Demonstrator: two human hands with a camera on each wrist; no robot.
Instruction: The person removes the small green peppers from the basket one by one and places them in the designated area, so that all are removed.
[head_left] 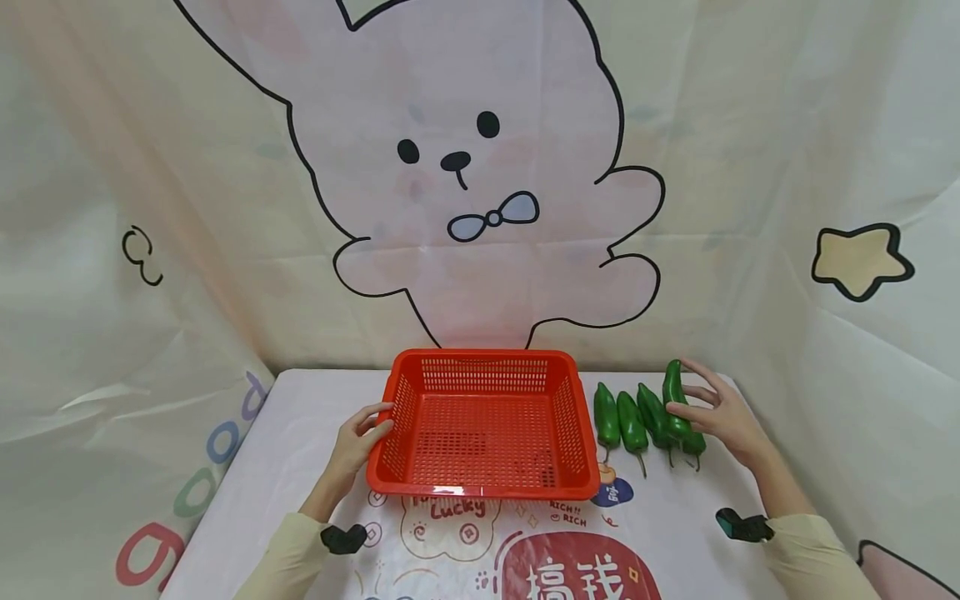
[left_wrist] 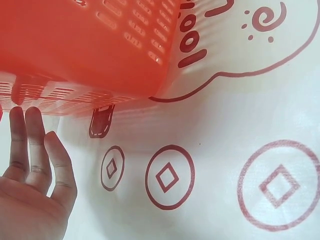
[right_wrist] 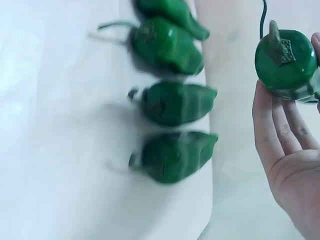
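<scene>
A red plastic basket (head_left: 480, 492) with slotted walls stands at the middle of the table, nothing inside it. My left hand (head_left: 358, 442) grips its left rim, thumb and forefinger over the edge. In the left wrist view, other fingers (left_wrist: 34, 135) reach up against the basket's outside (left_wrist: 90, 55). My right hand (head_left: 723, 414) holds a green pepper (head_left: 673, 400) between thumb and fingers, raised above the others. The right wrist view shows that pepper's stem end (right_wrist: 287, 57) facing the camera. Several more green peppers (head_left: 607, 417) lie in a row right of the basket.
The table (head_left: 322, 387) wears a white printed cover with red lettering. Fabric walls (head_left: 720, 208) with cartoon drawings close off the back and both sides. The nearest pepper in the row lies close beside the basket's right wall.
</scene>
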